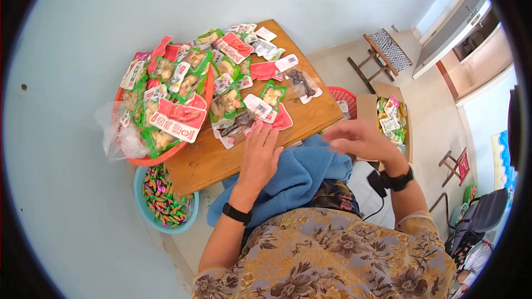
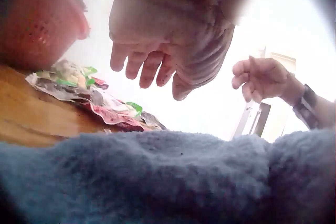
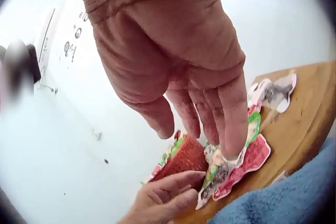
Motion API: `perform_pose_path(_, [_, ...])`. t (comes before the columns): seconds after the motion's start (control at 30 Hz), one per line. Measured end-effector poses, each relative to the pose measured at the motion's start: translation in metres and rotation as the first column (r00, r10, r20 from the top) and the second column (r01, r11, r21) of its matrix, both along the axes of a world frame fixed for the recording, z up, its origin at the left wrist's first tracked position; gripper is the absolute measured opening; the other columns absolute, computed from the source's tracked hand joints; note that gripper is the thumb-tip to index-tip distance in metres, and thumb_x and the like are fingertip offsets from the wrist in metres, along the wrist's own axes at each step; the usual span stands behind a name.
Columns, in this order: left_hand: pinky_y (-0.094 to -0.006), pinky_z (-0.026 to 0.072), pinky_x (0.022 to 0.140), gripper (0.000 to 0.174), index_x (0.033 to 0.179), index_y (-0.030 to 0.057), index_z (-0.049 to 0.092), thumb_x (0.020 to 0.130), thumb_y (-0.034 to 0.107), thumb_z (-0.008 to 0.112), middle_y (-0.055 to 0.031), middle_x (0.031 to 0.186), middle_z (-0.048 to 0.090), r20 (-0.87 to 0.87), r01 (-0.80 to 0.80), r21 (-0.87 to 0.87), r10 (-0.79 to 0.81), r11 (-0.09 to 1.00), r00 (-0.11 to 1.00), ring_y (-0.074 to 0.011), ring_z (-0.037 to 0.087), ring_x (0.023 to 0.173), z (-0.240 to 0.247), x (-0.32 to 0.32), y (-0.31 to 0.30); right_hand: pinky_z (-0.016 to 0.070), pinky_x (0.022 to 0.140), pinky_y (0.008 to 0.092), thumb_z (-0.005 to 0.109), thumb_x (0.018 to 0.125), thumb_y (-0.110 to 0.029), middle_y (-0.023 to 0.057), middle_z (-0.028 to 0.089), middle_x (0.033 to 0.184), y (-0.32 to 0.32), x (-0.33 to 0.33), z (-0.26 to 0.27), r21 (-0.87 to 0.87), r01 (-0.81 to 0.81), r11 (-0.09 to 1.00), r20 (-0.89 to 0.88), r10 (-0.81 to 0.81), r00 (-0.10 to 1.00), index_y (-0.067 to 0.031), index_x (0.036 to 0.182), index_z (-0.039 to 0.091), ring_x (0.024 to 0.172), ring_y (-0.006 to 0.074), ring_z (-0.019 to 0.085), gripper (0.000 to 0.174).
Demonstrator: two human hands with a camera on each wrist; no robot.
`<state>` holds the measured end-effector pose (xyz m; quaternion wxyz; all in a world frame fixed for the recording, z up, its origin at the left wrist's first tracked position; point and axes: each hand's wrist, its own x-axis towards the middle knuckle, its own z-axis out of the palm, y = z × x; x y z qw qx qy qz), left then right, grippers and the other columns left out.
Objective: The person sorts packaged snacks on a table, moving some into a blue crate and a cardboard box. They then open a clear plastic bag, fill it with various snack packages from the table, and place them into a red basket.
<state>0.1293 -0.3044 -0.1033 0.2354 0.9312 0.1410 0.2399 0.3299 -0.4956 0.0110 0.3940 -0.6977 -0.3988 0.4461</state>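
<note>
My left hand [image 1: 260, 155] reaches over the front of the wooden table [image 1: 216, 163], its fingers extended beside a clear packet with dark food [image 1: 238, 124]. Those fingers look straight in the left wrist view, with nothing gripped. Close by lie a green-edged snack packet [image 1: 272, 95] and a red packet [image 1: 284, 119]. My right hand [image 1: 360, 137] hovers off the table's right front corner, fingers loosely bent; its palm [image 3: 168, 50] is bare in the right wrist view. Farther right on the tabletop is another clear packet with dark pieces [image 1: 303, 84].
An orange-red basket [image 1: 160, 158] heaped with snack packets stands at the table's left. Below it, a blue basin [image 1: 138, 199] holds small wrapped sweets. A blue fleece cloth [image 1: 293, 180] covers the lap. To the right are a cardboard box [image 1: 366, 108] of packets and a folding stool [image 1: 388, 50].
</note>
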Motion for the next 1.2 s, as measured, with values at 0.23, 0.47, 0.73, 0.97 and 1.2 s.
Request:
perform_pose_path(0.23, [-0.0478, 0.0437, 0.106, 0.034, 0.116, -0.005, 0.064, 0.083, 0.004, 0.07, -0.0234, 0.125, 0.063, 0.055, -0.214, -0.085, 0.219, 0.973, 0.974, -0.042, 0.056, 0.124, -0.002, -0.067, 0.009, 0.0547, 0.08, 0.0407, 0.07, 0.086, -0.011, 0.0187, 0.07, 0.097, 0.084, -0.052, -0.099, 0.268, -0.084, 0.96, 0.393, -0.029, 0.919, 0.0013, 0.108, 0.067, 0.088, 0.035, 0.069, 0.025])
perform_pose_path(0.47, [-0.0476, 0.0455, 0.104, 0.032, 0.113, -0.0049, 0.065, 0.083, 0.004, 0.07, -0.024, 0.122, 0.064, 0.007, -0.277, -0.065, 0.278, 0.959, 0.961, -0.0434, 0.057, 0.121, -0.009, -0.096, 0.004, 0.0472, 0.1, 0.0451, 0.076, 0.073, -0.005, 0.0214, 0.057, 0.126, 0.101, -0.073, -0.141, 0.326, -0.112, 0.939, 0.771, -0.196, 0.606, 0.0021, 0.115, 0.062, 0.118, 0.0391, 0.054, 0.044])
perform_pose_path(0.73, [-0.0483, 0.0443, 0.105, 0.03, 0.111, -0.0043, 0.067, 0.083, 0.006, 0.07, -0.0231, 0.121, 0.064, 0.02, -0.248, -0.061, 0.25, 0.967, 0.968, -0.0425, 0.056, 0.122, -0.012, -0.079, -0.001, 0.0432, 0.106, 0.0457, 0.076, 0.071, -0.008, 0.0224, 0.052, 0.131, 0.098, -0.061, -0.158, 0.275, -0.087, 0.958, 0.807, -0.181, 0.563, 0.0023, 0.12, 0.056, 0.128, 0.0405, 0.046, 0.054])
perform_pose_path(0.97, [-0.0467, 0.045, 0.105, 0.032, 0.112, -0.0044, 0.066, 0.081, 0.004, 0.071, -0.0238, 0.123, 0.064, -0.019, -0.203, -0.037, 0.202, 0.979, 0.979, -0.0422, 0.055, 0.125, -0.011, -0.055, 0.001, 0.0417, 0.106, 0.0483, 0.073, 0.075, -0.01, 0.0215, 0.048, 0.137, 0.102, -0.052, -0.165, 0.267, -0.096, 0.959, 0.832, -0.179, 0.525, 0.0016, 0.126, 0.054, 0.132, 0.0394, 0.044, 0.055])
perform_pose_path(1.2, [-0.0465, 0.0437, 0.107, 0.034, 0.115, -0.0051, 0.064, 0.083, 0.002, 0.069, -0.0258, 0.126, 0.061, -0.054, -0.214, -0.051, 0.211, 0.976, 0.976, -0.0426, 0.052, 0.129, -0.006, -0.05, 0.005, 0.0463, 0.092, 0.0425, 0.065, 0.076, -0.008, 0.0166, 0.057, 0.121, 0.117, -0.039, -0.172, 0.255, -0.184, 0.949, 0.913, -0.174, 0.37, 0.0005, 0.116, 0.059, 0.117, 0.0331, 0.053, 0.041])
